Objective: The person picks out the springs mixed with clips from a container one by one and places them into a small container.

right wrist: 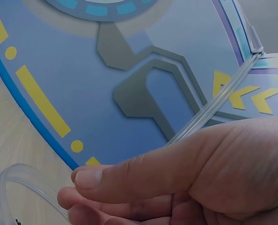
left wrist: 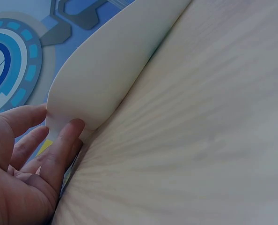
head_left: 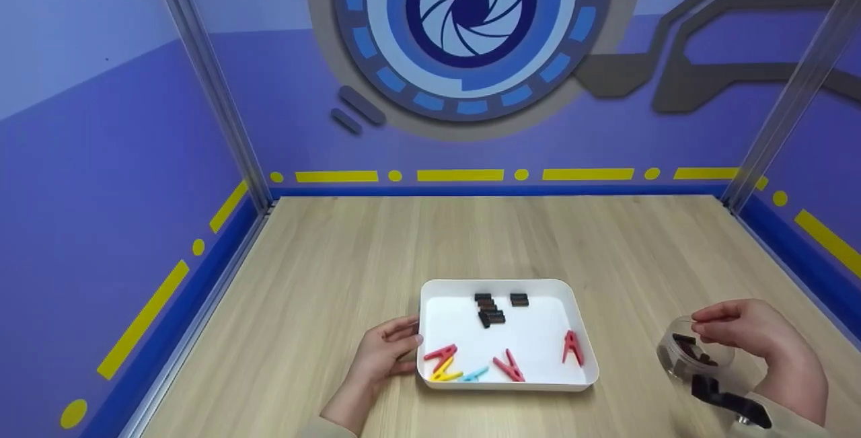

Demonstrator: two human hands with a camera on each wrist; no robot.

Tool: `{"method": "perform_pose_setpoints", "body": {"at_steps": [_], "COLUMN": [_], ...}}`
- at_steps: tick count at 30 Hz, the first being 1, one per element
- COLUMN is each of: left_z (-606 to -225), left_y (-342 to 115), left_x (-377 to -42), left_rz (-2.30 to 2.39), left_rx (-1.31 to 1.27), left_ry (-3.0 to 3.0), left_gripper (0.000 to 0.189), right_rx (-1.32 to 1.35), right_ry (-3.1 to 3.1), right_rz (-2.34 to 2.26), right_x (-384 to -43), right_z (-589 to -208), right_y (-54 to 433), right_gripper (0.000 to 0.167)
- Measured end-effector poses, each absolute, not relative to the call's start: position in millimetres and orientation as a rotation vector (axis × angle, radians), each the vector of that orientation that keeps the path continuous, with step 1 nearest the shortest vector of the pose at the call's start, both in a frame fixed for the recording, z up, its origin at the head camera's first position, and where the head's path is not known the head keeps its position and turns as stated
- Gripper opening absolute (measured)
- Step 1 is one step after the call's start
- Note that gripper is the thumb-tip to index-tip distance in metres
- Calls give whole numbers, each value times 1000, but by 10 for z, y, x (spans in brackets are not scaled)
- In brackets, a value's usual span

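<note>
My left hand (head_left: 387, 350) is at the left side of a white rectangular tray (head_left: 511, 387), fingertips against its outer wall (left wrist: 92, 89). In the tray lie several plastic clothespins: red clothespins (head_left: 509, 365), a yellow clothespin (head_left: 444, 372) and a light blue clothespin (head_left: 475, 375). Several small black-and-brown blocks (head_left: 496, 317) lie toward its back. My right hand (head_left: 757, 334) is over a round clear container (head_left: 666, 357) holding more dark pieces (head_left: 686, 344). Its thumb and fingers are close together at the rim (right wrist: 19, 171); I cannot tell whether they pinch anything.
A wood-grain table (head_left: 350, 243) carries the tray and the container. Purple-blue printed panels (head_left: 282, 101) enclose its back and sides, with metal corner posts (head_left: 215, 81). A black strap mount (head_left: 730, 401) sits at the right wrist.
</note>
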State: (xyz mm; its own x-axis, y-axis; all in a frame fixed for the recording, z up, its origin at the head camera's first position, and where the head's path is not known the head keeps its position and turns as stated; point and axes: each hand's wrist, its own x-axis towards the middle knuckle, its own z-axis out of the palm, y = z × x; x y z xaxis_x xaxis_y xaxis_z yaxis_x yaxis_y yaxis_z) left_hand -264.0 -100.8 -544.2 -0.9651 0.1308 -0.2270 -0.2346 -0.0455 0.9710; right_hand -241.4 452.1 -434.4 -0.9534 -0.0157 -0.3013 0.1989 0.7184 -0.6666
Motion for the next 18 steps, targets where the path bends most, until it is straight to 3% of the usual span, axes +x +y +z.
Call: {"method": "perform_pose_setpoints", "body": {"at_steps": [18], "left_z": [-5446], "left_y": [-1007], "left_x": [-2627], "left_rz": [2140], "left_rx": [-90], "left_ry": [1938], "left_gripper": [52], "right_rx": [71], "right_ry": [2683], "right_rz": [-1130], "right_x": [-2468], "right_z": [-4220], "right_y": [4293], "right_gripper": [50]}}
